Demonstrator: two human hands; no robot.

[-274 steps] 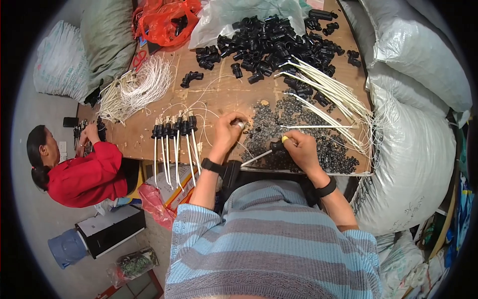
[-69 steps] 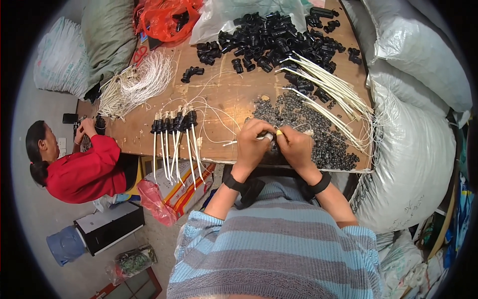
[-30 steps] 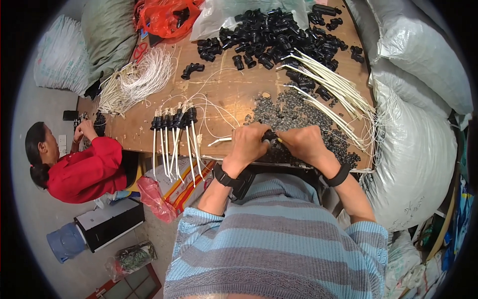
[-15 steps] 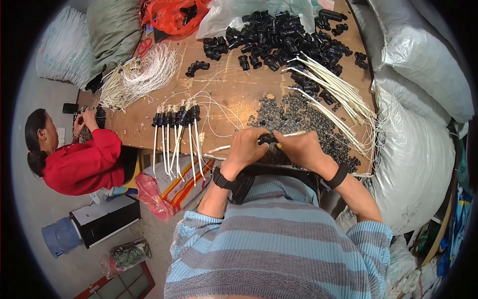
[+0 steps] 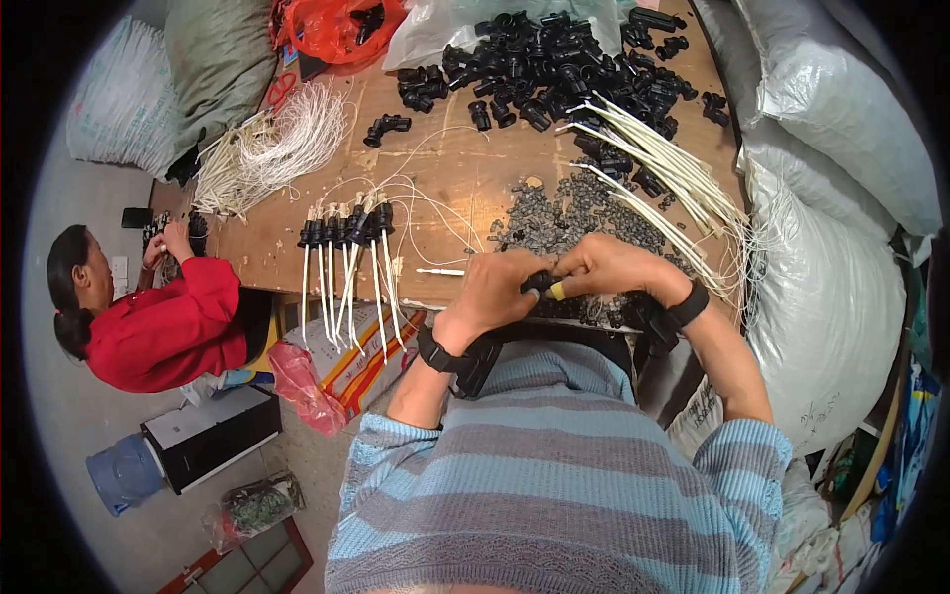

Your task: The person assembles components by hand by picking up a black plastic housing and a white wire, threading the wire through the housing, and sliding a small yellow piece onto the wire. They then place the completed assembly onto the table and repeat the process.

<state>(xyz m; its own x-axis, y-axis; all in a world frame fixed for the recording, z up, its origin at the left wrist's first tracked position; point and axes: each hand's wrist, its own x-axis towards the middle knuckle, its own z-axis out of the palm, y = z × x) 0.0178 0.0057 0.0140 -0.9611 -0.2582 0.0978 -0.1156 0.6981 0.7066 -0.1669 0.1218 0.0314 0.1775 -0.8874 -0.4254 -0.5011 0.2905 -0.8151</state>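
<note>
In front of my chest, at the table's near edge, my left hand (image 5: 490,292) is closed round a small black plastic socket (image 5: 538,281). The fingers of my right hand (image 5: 616,269) pinch at its other side, a yellow band (image 5: 557,291) on one fingertip. Most of the socket is hidden by my fingers. A white sleeved wire (image 5: 440,271) sticks out leftward beside my left hand. Small dark grey parts (image 5: 579,213) lie scattered just beyond and under my hands. To the left, several black sockets with white wires (image 5: 346,228) lie in a row, their wires hanging over the edge.
A heap of black sockets (image 5: 554,69) covers the back of the table. White sleeved wires (image 5: 663,173) lie at right, with a tangled bundle (image 5: 287,139) at far left. White sacks (image 5: 831,297) press against the right side. A person in red (image 5: 163,322) works at the left end.
My right hand has turned and its wrist has risen, with its fingers now over the socket. The wire end that showed past my right hand is out of sight.
</note>
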